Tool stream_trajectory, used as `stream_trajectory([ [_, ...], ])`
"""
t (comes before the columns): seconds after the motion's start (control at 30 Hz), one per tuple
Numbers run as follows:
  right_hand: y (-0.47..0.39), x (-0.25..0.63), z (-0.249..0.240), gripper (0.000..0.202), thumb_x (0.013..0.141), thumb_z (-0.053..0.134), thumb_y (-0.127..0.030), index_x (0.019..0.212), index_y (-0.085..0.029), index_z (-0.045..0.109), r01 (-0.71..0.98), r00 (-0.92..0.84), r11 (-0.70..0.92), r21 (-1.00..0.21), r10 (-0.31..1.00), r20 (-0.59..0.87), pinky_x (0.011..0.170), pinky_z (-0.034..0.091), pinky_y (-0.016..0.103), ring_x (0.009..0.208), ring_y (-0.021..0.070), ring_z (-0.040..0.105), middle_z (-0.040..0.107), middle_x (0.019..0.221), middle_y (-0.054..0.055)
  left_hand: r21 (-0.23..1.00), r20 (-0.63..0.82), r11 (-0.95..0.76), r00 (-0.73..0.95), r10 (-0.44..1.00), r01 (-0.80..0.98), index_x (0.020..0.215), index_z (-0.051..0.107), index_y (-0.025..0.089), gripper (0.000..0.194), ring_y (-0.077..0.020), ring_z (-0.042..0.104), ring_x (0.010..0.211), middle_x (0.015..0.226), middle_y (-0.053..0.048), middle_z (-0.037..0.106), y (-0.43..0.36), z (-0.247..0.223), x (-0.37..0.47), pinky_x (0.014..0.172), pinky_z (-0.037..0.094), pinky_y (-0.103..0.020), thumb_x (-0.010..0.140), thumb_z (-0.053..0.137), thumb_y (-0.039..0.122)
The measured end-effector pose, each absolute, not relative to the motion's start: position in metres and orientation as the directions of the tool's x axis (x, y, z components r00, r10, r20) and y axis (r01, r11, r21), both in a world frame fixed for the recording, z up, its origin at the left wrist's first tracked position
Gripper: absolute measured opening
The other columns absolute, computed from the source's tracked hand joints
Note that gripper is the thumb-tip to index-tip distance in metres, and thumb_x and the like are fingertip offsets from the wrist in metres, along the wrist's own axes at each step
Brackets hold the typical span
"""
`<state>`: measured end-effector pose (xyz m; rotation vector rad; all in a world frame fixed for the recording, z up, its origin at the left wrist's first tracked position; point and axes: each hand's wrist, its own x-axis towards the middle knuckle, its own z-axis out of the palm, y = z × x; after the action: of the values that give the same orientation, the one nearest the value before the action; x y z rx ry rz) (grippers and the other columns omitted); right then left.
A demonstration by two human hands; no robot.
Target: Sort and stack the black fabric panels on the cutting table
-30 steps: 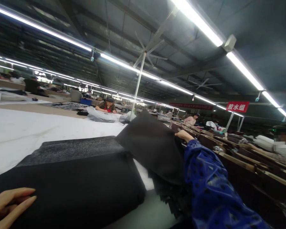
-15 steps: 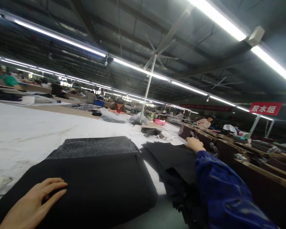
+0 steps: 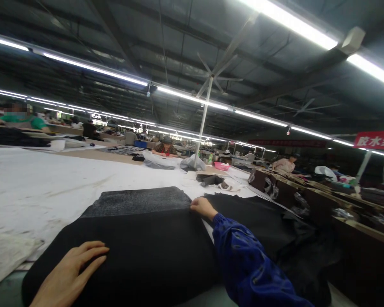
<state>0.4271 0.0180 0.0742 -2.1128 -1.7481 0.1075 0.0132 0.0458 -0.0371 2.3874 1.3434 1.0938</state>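
A thick stack of black fabric lies on the white-covered table right in front of me. My left hand rests flat on the near left part of the stack, fingers spread. My right hand, in a blue sleeve, touches the far right corner of the stack, fingers bent at its edge. A second, looser pile of black fabric pieces lies to the right of the stack.
A white cloth lies at the table's near left. A metal pole stands beyond, with plastic bags at its foot. Wooden racks run along the right. Other people work at tables farther back.
My right hand has laid down the black fabric piece it held up on the right pile and moved left to the stack's far corner. My left hand slid further onto the stack.
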Motion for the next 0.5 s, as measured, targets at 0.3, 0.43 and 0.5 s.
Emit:
stream_trajectory([
  [0.3, -0.022, 0.397, 0.086, 0.009, 0.079, 0.059, -0.021, 0.084, -0.016, 0.064, 0.885, 0.1, 0.086, -0.458, 0.925, 0.367, 0.069, 0.044, 0.025, 0.074, 0.0152, 0.059, 0.065, 0.078, 0.002, 0.535, 0.449, -0.541, 0.324, 0.833, 0.649, 0.083, 0.075, 0.032, 0.031, -0.0258, 0.064, 0.097, 0.102, 0.0, 0.071, 0.031, -0.009, 0.018, 0.091, 0.051, -0.038, 0.073, 0.053, 0.052],
  [0.43, -0.06, 0.37, 0.097, 0.005, 0.078, 0.059, -0.018, 0.08, -0.015, 0.061, 0.711, -0.132, 0.352, -0.609, 0.917, 0.376, 0.065, 0.045, 0.025, 0.07, 0.0144, 0.058, 0.065, 0.078, 0.002, 0.532, 0.515, -0.535, 0.251, 0.82, 0.656, 0.102, 0.069, 0.022, 0.036, -0.027, 0.06, 0.102, 0.105, -0.005, 0.069, 0.026, 0.013, 0.04, 0.093, 0.048, -0.041, 0.075, 0.055, 0.043],
  [0.5, -0.077, 0.358, 0.102, 0.002, 0.077, 0.06, -0.015, 0.078, -0.016, 0.06, 0.658, -0.241, 0.438, -0.613, 0.893, 0.38, 0.072, 0.046, 0.027, 0.077, 0.015, 0.059, 0.066, 0.087, 0.003, 0.485, 0.604, -0.617, 0.273, 0.749, 0.62, 0.116, 0.062, 0.02, 0.043, -0.0267, 0.053, 0.114, 0.116, -0.007, 0.065, 0.027, 0.024, 0.058, 0.1, 0.043, -0.043, 0.076, 0.056, 0.034],
])
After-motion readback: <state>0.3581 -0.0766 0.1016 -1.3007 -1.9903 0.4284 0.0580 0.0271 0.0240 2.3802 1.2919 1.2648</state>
